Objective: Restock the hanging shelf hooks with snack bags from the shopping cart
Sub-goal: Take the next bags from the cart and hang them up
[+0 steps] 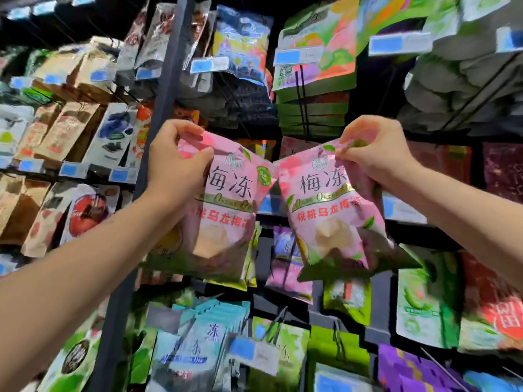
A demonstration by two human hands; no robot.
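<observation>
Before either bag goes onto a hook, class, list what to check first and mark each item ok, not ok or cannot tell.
1. Left hand grips the left pink bag by its top: ok.
2. Right hand grips the right pink bag by its top: ok.
3. Print faces the person on both bags: ok.
4. Bags hang straight: not ok, both tilt.
5. Hanging holes free: cannot tell, fingers cover the tops.
6. Empty hook behind the bags: cannot tell, hidden.

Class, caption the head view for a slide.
Left hand pinches the left pink bag, right hand the right pink bag, before the shelf.
</observation>
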